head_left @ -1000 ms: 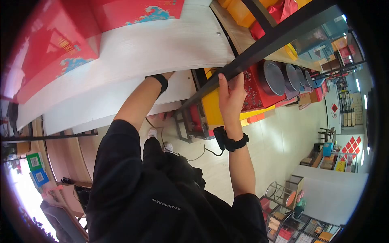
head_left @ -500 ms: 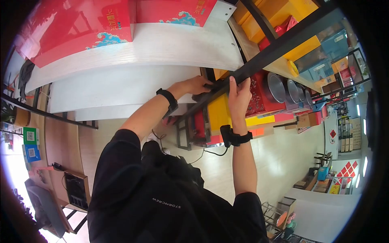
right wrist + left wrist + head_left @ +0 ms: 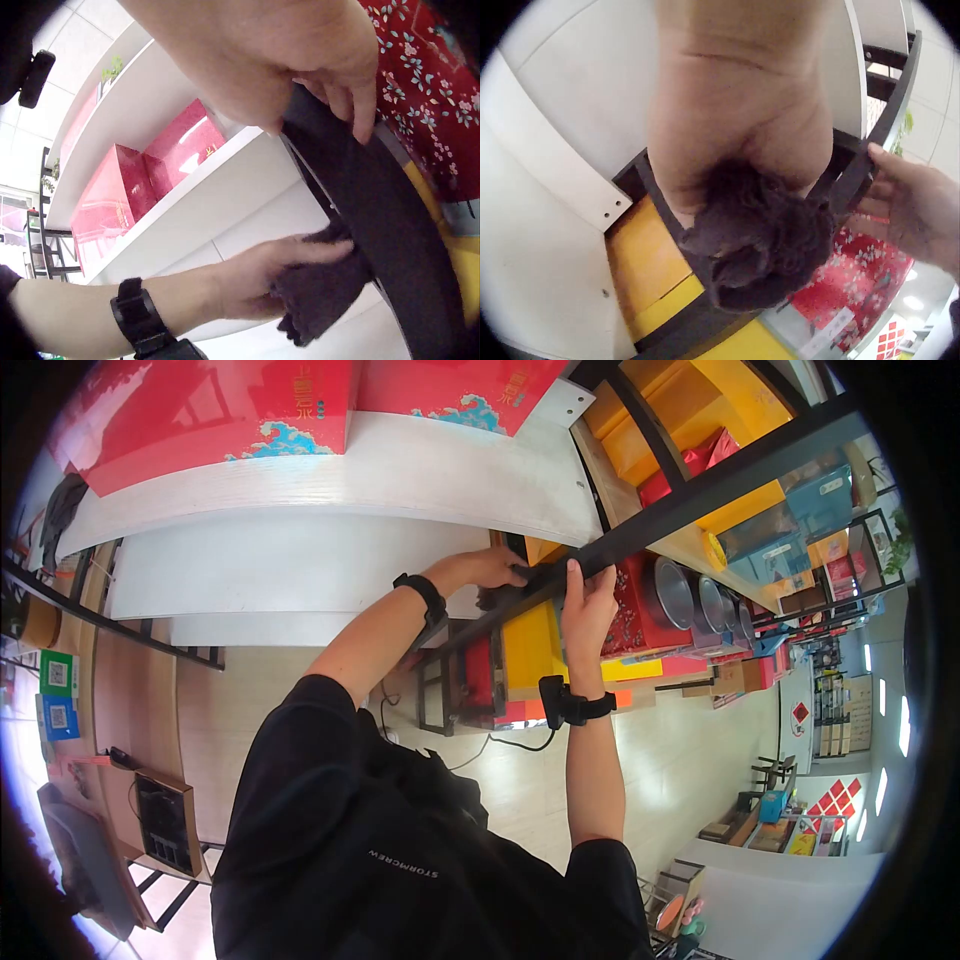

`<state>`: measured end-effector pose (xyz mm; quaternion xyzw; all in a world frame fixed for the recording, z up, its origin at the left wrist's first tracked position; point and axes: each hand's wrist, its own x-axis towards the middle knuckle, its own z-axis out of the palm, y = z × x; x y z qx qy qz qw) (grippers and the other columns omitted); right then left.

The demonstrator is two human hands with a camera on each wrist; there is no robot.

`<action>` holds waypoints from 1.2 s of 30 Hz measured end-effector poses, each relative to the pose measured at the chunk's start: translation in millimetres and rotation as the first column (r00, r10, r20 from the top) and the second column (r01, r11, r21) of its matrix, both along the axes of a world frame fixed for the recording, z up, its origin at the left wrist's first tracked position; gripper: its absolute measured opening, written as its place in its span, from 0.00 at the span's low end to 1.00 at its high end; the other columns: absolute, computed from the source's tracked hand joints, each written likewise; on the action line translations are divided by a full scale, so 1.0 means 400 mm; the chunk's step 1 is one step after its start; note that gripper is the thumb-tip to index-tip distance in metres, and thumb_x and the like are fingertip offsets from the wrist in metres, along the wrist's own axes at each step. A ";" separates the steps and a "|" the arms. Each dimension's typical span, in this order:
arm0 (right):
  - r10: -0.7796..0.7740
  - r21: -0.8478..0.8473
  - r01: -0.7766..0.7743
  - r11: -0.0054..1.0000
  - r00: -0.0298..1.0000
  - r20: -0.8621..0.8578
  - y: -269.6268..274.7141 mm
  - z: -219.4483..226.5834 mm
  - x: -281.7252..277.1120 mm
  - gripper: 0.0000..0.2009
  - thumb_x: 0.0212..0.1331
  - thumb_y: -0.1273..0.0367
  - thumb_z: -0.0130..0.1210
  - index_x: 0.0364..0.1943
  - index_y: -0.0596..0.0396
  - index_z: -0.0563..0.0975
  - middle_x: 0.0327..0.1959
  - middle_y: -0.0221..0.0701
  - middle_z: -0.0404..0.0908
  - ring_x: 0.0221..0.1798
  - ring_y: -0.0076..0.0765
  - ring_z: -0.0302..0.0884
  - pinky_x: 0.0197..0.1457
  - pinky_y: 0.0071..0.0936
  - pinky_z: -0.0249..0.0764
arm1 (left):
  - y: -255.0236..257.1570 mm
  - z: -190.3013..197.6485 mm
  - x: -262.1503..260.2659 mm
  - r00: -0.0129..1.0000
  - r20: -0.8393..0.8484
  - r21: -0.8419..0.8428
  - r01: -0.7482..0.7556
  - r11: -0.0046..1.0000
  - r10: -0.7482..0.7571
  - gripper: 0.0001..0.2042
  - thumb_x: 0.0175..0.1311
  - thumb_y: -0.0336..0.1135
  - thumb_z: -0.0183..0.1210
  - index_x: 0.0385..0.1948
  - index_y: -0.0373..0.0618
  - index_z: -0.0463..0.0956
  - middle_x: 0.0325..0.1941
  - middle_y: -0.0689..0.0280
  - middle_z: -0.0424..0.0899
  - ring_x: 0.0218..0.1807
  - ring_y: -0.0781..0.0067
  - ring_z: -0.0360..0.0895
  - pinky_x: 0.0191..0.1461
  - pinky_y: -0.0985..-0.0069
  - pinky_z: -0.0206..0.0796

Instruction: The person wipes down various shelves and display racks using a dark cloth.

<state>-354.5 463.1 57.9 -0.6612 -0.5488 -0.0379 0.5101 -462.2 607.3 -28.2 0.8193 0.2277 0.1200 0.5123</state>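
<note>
My left hand (image 3: 485,568) grips a dark, crumpled cloth (image 3: 757,240) against a black shelf post (image 3: 690,490). Part of the cloth sticks out below the fingers in the right wrist view, where it meets the post's side. Higher along the same post, my right hand (image 3: 588,610) holds on, its thumb on one side and its fingers (image 3: 364,112) curled over the other. White shelf boards (image 3: 300,565) lie on the left hand's side of the post. A red flowered box (image 3: 424,97) stands close beside the right hand.
Large red boxes (image 3: 210,420) with blue wave prints stand on the upper white board. Round grey tins (image 3: 672,595) line up beyond the right hand, with yellow boxes (image 3: 532,645) below. A cable (image 3: 520,746) hangs from the right wristband over the pale floor (image 3: 520,800).
My left hand, hidden behind the white board's edge one second ago, has come into view at the post with the cloth. My right hand keeps its hold while the head view shifts.
</note>
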 end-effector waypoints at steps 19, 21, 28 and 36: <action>0.048 0.011 -0.047 0.999 0.996 -0.078 0.004 -0.012 0.009 0.18 0.61 0.68 0.55 0.50 0.66 0.70 0.37 0.49 0.80 0.40 0.51 0.79 0.43 0.36 0.72 | -0.050 0.172 -0.037 0.944 0.293 -0.267 -0.070 0.961 0.150 0.25 0.60 0.51 0.57 0.43 0.33 0.77 0.38 0.55 0.80 0.39 0.68 0.74 0.43 0.71 0.66; 0.035 0.000 -0.035 0.999 0.996 -0.082 0.000 -0.014 0.010 0.17 0.61 0.67 0.56 0.49 0.65 0.71 0.38 0.49 0.79 0.40 0.51 0.78 0.44 0.36 0.71 | -0.028 0.114 -0.014 0.947 0.299 -0.227 -0.049 0.973 0.117 0.24 0.60 0.51 0.57 0.42 0.34 0.77 0.35 0.56 0.81 0.37 0.69 0.75 0.41 0.71 0.67; -0.025 -0.063 0.027 0.998 0.999 0.043 0.006 -0.009 0.019 0.16 0.63 0.66 0.54 0.48 0.65 0.71 0.36 0.37 0.81 0.35 0.25 0.76 0.38 0.25 0.71 | 0.002 -0.013 0.019 0.996 0.088 0.263 -0.022 0.965 -0.001 0.19 0.61 0.46 0.57 0.45 0.39 0.77 0.29 0.61 0.81 0.27 0.71 0.74 0.32 0.70 0.68; -0.063 -0.103 0.058 0.993 0.997 -0.045 -0.006 -0.001 0.004 0.17 0.61 0.65 0.56 0.48 0.66 0.72 0.37 0.48 0.78 0.39 0.46 0.77 0.44 0.34 0.71 | -0.131 0.067 -0.020 0.818 0.465 -0.494 -0.078 0.866 0.339 0.19 0.62 0.39 0.57 0.49 0.34 0.72 0.40 0.58 0.82 0.39 0.73 0.76 0.45 0.77 0.68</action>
